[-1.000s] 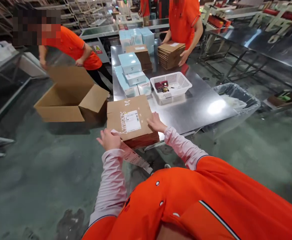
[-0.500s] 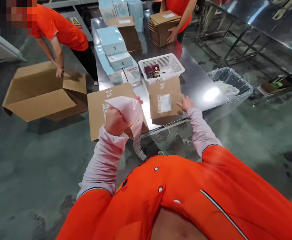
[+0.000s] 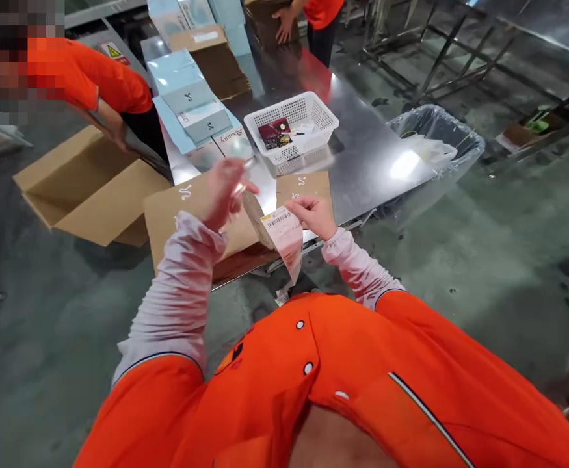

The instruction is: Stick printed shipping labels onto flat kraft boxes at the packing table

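My right hand (image 3: 316,217) pinches the upper corner of a strip of printed labels (image 3: 284,235) between thumb and fingers. A barcode shows near the strip's top, and its lower part hangs past the table edge. Behind that hand lies a small brown cardboard box (image 3: 313,183), partly covered. My left hand (image 3: 226,194) is raised over a larger brown cardboard box (image 3: 167,211) with white lettering. Motion blurs its fingers, and a shiny, pale bit shows at them; I cannot make out what it is.
A white plastic basket (image 3: 291,154) with cards stands on the metal table (image 3: 362,153), beside stacked light-blue boxes (image 3: 194,97). A lined bin (image 3: 440,146) is at the right. Leftward, a co-worker (image 3: 113,78) bends over a big open carton (image 3: 89,188). Another person's hand (image 3: 285,25) touches cardboard behind.
My right hand has left the small box's edge and taken the label strip, which my left hand gripped before. The left hand has risen. The left co-worker's hands have moved at the carton.
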Available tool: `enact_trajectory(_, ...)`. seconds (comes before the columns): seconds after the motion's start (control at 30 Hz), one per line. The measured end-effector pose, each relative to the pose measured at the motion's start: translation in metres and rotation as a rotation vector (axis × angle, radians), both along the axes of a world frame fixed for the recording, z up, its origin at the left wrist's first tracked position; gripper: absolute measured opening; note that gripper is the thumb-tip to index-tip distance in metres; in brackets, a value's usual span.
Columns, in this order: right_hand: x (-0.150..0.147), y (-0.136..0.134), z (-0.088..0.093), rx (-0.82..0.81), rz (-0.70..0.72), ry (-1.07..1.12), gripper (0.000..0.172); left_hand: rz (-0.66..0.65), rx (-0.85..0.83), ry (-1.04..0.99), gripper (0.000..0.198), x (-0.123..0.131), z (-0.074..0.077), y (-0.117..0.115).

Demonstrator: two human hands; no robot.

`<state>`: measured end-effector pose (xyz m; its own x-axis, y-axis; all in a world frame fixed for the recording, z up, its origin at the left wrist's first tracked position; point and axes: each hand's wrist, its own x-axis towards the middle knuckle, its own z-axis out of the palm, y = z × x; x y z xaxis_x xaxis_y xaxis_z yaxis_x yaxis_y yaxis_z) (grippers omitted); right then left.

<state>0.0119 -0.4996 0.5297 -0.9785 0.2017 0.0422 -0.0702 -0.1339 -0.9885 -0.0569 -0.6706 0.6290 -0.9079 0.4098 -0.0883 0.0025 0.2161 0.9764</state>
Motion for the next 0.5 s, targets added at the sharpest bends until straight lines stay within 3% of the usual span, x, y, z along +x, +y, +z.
enact_trajectory(0.07,-0.003,0.003,0.004,-0.004,0.0,0.031,0.056,-0.144,-0.345,0.061,0.029,-0.007,-0.004,0.007)
enact_trajectory(0.1,-0.003,0.003,0.004,-0.017,0.037,0.027,0.059,-0.181,-0.414,0.076,0.032,-0.011,-0.005,0.01)
enact_trajectory(0.23,0.003,0.003,-0.017,-0.029,0.167,-0.073,0.06,-0.031,-0.25,0.125,0.035,-0.037,-0.002,0.009)
enact_trajectory(0.37,0.007,0.003,-0.048,-0.097,-0.033,-0.124,0.058,-0.027,-0.263,0.045,0.025,-0.066,-0.005,0.006)
enact_trajectory(0.5,-0.004,0.019,-0.065,-0.104,-0.26,-0.071,0.049,-0.046,-0.318,0.026,0.015,-0.089,-0.03,0.037)
